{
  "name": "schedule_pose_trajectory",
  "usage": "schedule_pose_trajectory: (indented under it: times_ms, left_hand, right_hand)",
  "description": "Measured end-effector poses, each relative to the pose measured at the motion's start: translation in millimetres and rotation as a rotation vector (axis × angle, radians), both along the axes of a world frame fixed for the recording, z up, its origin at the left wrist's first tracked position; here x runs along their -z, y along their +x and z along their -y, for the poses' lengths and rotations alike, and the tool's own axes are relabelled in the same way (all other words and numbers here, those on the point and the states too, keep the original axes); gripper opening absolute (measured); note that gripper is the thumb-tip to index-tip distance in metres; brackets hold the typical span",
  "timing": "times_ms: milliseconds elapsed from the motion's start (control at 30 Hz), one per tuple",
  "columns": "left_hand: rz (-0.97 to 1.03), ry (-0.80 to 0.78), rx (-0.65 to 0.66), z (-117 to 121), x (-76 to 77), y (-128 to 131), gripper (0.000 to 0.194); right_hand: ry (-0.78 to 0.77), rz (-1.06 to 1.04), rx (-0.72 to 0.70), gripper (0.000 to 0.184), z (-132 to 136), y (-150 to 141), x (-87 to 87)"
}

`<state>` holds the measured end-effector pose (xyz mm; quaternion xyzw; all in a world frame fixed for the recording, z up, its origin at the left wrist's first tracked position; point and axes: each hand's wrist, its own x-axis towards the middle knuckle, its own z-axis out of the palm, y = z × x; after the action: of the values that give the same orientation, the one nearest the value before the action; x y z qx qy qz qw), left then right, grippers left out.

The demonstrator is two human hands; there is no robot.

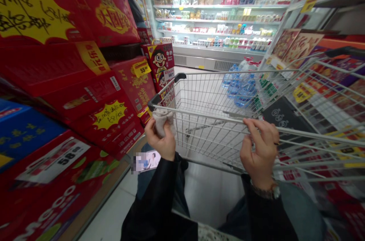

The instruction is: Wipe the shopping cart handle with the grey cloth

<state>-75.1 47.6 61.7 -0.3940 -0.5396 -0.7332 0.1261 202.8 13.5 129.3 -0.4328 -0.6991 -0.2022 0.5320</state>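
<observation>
A wire shopping cart [216, 92] stands in front of me in a shop aisle. My left hand [160, 136] is closed on a pale grey cloth [162, 119] and presses it against the cart's near top rail at the left corner. My right hand [261, 149] is wrapped around the same rail farther right. Both arms wear dark sleeves, and a watch sits on the right wrist. Through the cart's far wires I see a pack of water bottles [241, 85].
Stacked red gift boxes with yellow price tags [94, 92] fill the left side, close to the cart. More boxed goods on a shelf [327, 92] crowd the right. A lit chilled display [219, 16] closes the aisle's far end. The floor is pale tile [208, 191].
</observation>
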Motion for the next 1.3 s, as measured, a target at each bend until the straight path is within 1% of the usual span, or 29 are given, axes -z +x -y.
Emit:
schedule_pose_trajectory:
  times_ms: [33,100,200,267,300,367,467,533,600,667,733,767,800,833,867,1000,1100,1200,1233,1300]
  left_hand:
    - [0.039,0.016,-0.008,1,0.2,6,0.039]
    - [0.049,0.017,0.014,6,0.4,27,0.037]
    - [-0.078,0.034,0.12,22,-1.9,65,0.031]
    - [-0.188,0.048,0.179,29,-5.1,78,0.027]
    - [-0.231,0.05,0.186,30,-6.6,78,0.027]
    - [-0.267,0.055,0.149,28,-8.7,68,0.026]
    - [-0.165,0.063,0.049,19,-9.6,43,0.029]
    - [-0.098,0.053,0.034,16,-9.9,39,0.032]
    - [-0.092,0.039,0.076,20,-10.0,51,0.032]
    - [-0.149,0.033,0.158,28,-9.7,74,0.03]
    - [-0.283,0.049,0.268,36,-9.4,97,0.031]
    - [-0.361,0.065,0.314,38,-9.4,104,0.033]
    - [-0.43,0.083,0.343,39,-9.7,108,0.034]
    - [-0.473,0.102,0.345,38,-10.4,107,0.036]
    - [-0.488,0.116,0.32,37,-11.4,103,0.037]
    - [-0.377,0.125,0.136,26,-17.4,74,0.037]
    - [-0.305,0.108,0.102,23,-18.8,61,0.034]
    - [-0.222,0.079,0.119,24,-14.3,68,0.033]
    - [-0.177,0.065,0.144,26,-11.9,74,0.033]
    - [-0.089,0.031,0.231,29,-7.4,90,0.033]
  right_hand:
    - [0.003,-0.003,0.003,0.047,0,-1,0.3]
    - [0.003,-0.007,0.006,0.047,-1,-1,0.7]
    - [-0.005,-0.001,0.004,0.048,-1,0,0.7]
    - [-0.01,0.008,0.007,0.049,0,2,0.4]
    - [-0.015,0.011,0.008,0.05,0,2,0.3]
    - [-0.021,0.009,0.009,0.051,0,3,0.2]
    - [-0.019,0.005,0.0,0.052,1,1,0.4]
    - [-0.011,0.0,0.002,0.053,0,-1,0.5]
    - [-0.003,-0.007,0.015,0.053,0,-3,0.6]
    - [-0.002,-0.003,0.027,0.052,0,-4,0.5]
    - [-0.006,0.017,0.032,0.052,0,-3,0.4]
    - [-0.01,0.027,0.034,0.052,1,-2,0.4]
    - [-0.015,0.034,0.038,0.053,1,-2,0.5]
    - [-0.02,0.04,0.043,0.053,2,-1,0.6]
    - [-0.025,0.044,0.049,0.054,2,-1,0.7]
    - [-0.037,0.091,0.073,0.06,3,1,0.8]
    - [-0.03,0.145,0.078,0.064,3,7,-0.7]
    - [-0.021,0.193,0.064,0.063,3,15,-3.9]
    - [-0.017,0.199,0.06,0.062,3,17,-5.3]
    - [-0.008,0.183,0.056,0.06,3,19,-8.1]
